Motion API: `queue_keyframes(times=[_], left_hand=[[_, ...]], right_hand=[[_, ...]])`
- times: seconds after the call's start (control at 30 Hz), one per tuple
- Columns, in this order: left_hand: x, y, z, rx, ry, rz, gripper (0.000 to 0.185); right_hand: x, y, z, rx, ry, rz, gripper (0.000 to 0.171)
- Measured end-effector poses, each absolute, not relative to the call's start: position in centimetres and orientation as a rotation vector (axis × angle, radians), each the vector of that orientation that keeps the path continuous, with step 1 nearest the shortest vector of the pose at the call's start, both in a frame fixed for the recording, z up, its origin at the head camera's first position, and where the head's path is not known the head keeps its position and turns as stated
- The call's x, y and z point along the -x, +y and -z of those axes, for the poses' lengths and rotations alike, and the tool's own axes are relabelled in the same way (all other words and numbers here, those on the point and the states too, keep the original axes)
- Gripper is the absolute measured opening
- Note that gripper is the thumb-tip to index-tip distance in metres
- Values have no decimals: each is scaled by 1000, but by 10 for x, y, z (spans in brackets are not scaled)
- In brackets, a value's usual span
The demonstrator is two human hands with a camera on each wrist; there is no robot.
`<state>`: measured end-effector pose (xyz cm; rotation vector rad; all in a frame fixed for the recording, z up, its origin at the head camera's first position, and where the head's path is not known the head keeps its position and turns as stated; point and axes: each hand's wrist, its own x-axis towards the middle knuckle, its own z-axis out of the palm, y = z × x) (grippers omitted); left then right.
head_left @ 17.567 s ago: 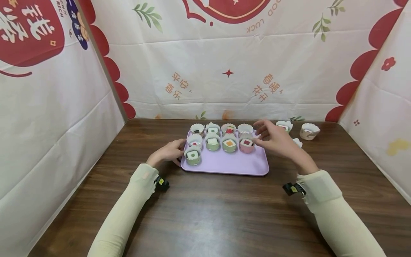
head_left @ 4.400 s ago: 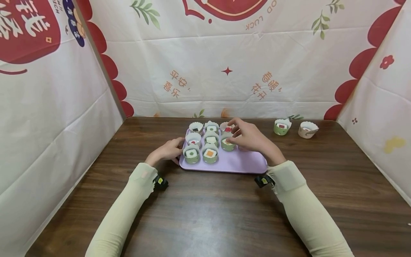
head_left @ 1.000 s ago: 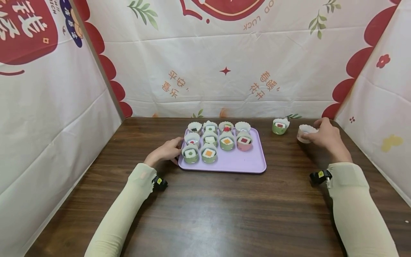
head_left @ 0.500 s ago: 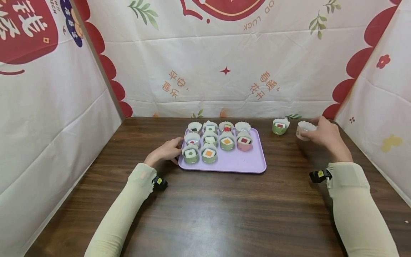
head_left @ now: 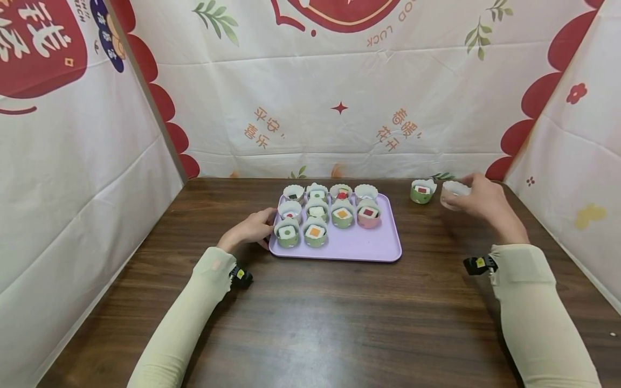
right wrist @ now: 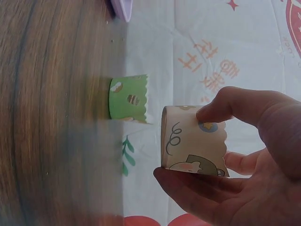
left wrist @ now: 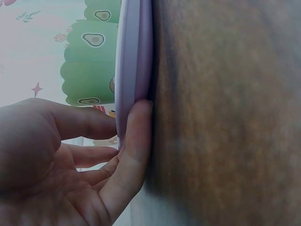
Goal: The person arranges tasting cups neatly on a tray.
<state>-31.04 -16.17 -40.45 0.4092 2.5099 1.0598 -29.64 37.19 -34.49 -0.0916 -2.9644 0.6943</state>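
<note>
- My left hand (head_left: 252, 229) rests at the 9 o'clock edge of the purple tray (head_left: 368, 249), fingers nearly straight, fingertips (left wrist: 137, 123) pressed to its rim and steadying it; it grips nothing.
- On that tray I count ten paper cups in the head view: two in the near row at its 8 o'clock corner, a green one (head_left: 287, 235) and one with an orange square (head_left: 314, 234), then four in the middle row ending in a pink cup (head_left: 368, 215), then four along the far edge.
- The near row has bare tray at its 4 and 5 o'clock side, so I judge about two places are left to fill.
- Out at 2 o'clock from the tray, my right hand (head_left: 482, 202) holds the cream cup (right wrist: 193, 141) lifted clear of the wooden table (head_left: 310, 318), thumb on one wall and fingers curled under the other.
- Just beside it at its 9 o'clock, the green cup (head_left: 421, 191) stands alone on the table, untouched.
- As I judge it, most of the loading is done: this cup in hand and that green one remain off the tray.
</note>
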Motion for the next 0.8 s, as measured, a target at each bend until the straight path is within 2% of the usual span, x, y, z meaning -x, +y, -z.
queue_keyframes(times=[0.3,0.8], left_hand=[[311,-161,405,-395,2508,-1054,61],[309,-160,403,-403,2519,-1051,60]], right_hand=[[296,355,342,44,-2974,-724,88],[293,312,340,-103,-3009,-726,78]])
